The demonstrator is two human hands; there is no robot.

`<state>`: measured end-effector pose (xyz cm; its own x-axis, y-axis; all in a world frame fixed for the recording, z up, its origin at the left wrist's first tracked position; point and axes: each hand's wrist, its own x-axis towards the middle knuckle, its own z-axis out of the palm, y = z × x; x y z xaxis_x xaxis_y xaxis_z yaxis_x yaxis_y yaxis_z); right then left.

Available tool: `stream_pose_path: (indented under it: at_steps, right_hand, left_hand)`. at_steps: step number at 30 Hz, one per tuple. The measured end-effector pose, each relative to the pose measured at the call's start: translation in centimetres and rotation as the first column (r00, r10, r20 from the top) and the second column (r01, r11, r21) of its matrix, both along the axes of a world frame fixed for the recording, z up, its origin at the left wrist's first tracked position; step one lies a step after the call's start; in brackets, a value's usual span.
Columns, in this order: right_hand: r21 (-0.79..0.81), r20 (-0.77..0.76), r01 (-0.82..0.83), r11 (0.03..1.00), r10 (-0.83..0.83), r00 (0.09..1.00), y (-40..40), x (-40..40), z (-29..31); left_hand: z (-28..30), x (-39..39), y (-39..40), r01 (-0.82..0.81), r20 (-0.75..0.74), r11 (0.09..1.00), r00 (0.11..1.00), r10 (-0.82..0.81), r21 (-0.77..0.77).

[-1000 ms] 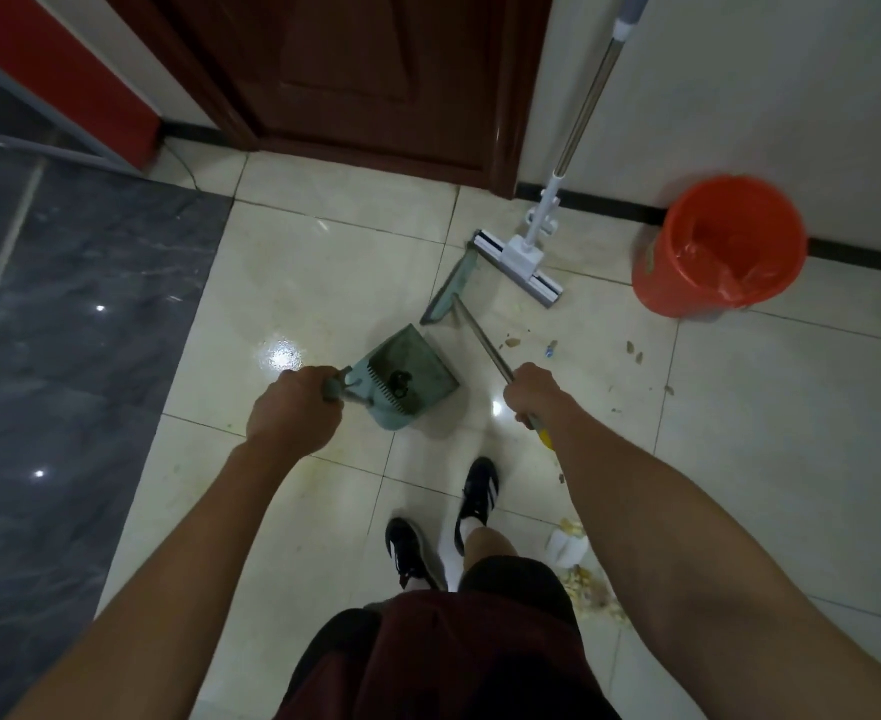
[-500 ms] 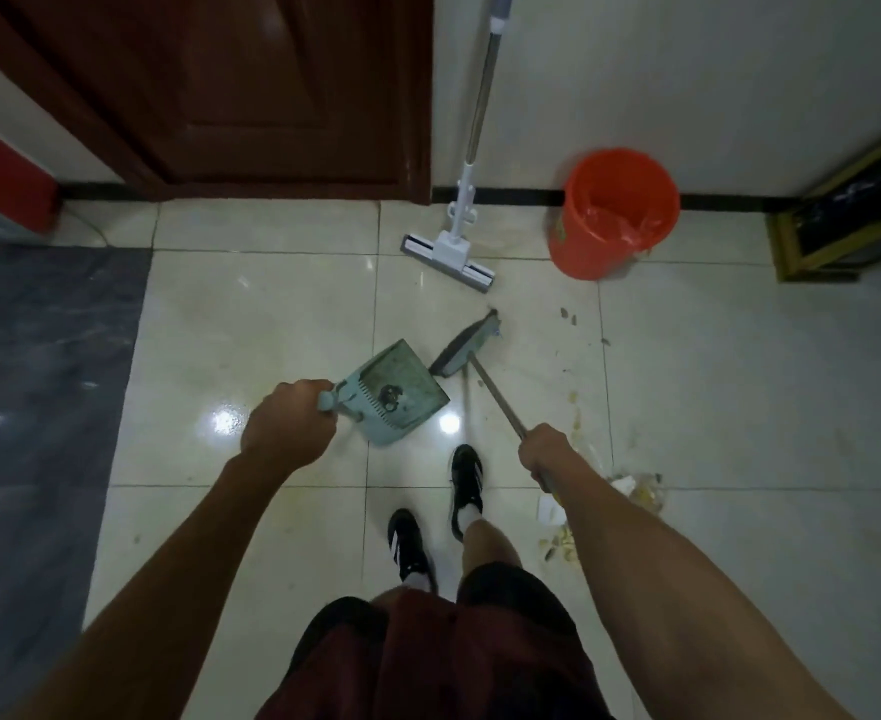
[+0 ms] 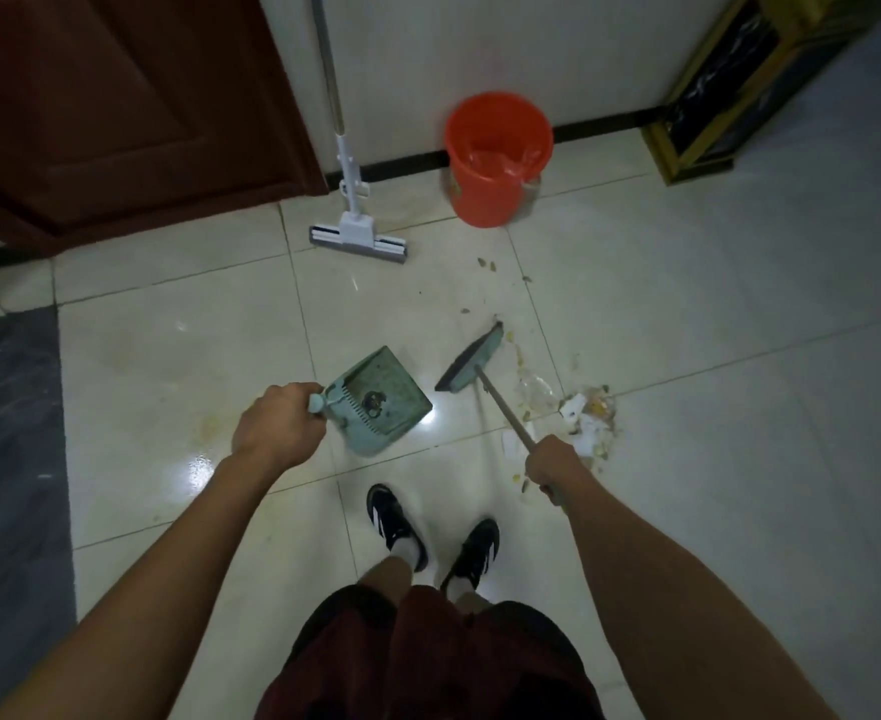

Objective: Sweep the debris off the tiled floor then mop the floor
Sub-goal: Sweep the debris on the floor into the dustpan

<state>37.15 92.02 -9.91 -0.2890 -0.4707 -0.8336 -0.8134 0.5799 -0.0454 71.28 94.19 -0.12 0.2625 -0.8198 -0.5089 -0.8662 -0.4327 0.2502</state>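
Most of the paper-and-crumb debris (image 3: 581,413) is still unswept on the cream tiled floor (image 3: 687,356) (sponge mop (image 3: 357,233) untouched against the wall), with the green plastic dustpan (image 3: 381,400) gripped in the left hand (image 3: 277,426) and the green-headed broom (image 3: 472,363) in the right hand (image 3: 552,467).

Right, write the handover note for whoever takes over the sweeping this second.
Left hand grips the dustpan handle; the pan is nearly empty.
Right hand grips the broom stick, its head on the tiles left of the debris pile.
More crumbs lie scattered towards the orange bucket.
Mop leans on the wall beside the bucket, untouched.
Done: nothing gathered yet.
Left: sweep pile and crumbs into the pan, empty it, then mop.
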Motion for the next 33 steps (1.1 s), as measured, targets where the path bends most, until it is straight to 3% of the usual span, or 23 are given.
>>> stream_pose_path:
  at_steps: [6,15,23,33]
  right_hand:
    - [-0.118,0.116,0.123,0.985,-0.110,0.987,4.3,-7.7,1.0]
    - [-0.171,0.152,0.056,0.984,-0.029,0.988,4.7,-11.7,2.7]
    - [-0.216,0.218,0.072,0.974,-0.024,0.976,-0.4,-6.4,2.1]
    - [-0.229,0.295,0.173,0.958,-0.101,0.950,-12.2,6.7,-2.0]
  left_hand:
    - [0.0,-7.1,-0.1,0.109,0.019,0.994,0.994,-0.109,0.009]
    - [1.9,-11.8,-1.0,0.165,0.055,0.986,0.985,-0.165,-0.003]
    - [3.0,-7.8,-3.8,0.088,0.062,0.995,0.994,-0.085,-0.045]
    - [1.3,2.9,-12.3,0.013,0.003,1.000,1.000,-0.013,-0.002]
